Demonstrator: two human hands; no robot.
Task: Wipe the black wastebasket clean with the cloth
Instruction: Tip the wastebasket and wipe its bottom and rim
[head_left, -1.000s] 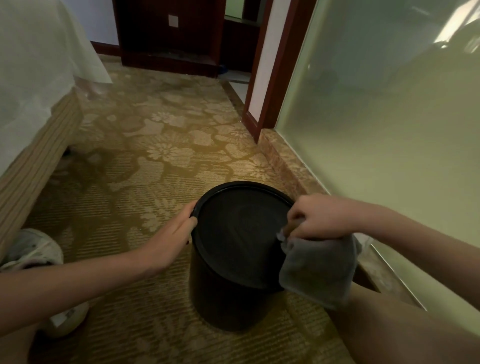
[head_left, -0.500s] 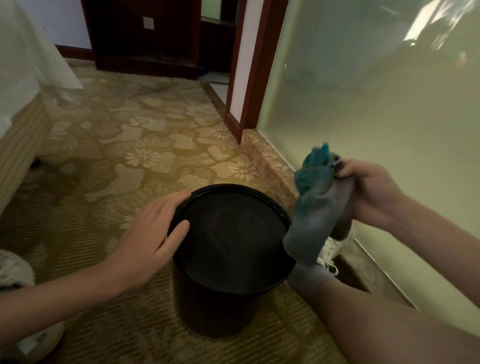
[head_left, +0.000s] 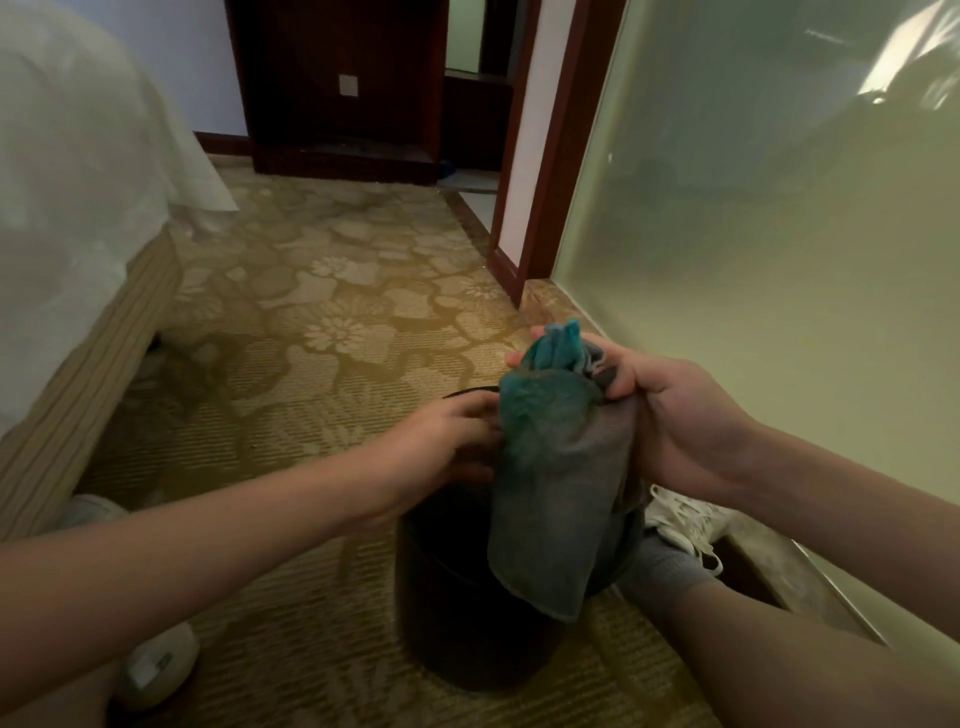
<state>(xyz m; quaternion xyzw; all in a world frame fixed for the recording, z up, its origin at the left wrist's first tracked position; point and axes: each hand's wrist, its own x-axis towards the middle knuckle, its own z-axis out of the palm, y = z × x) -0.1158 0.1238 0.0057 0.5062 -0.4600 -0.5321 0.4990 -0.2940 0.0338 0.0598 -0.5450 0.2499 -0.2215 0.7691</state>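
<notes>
Hotel bedroom — bed (head_left: 78, 208), patterned carpet (head_left: 337, 322).

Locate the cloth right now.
Head view, right of centre: the cloth hangs from the right hand, in front of the black wastebasket, with the left hand at its left edge.

Floral carpet (head_left: 332, 332) — frosted glass wall (head_left: 779, 260)

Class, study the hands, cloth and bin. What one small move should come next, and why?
Probably the left hand should pinch the hanging edge of the cloth and help fold it into a pad. The right hand grips it bunched at the top, so it dangles loose over the bin, and the left hand is right beside it.
</notes>
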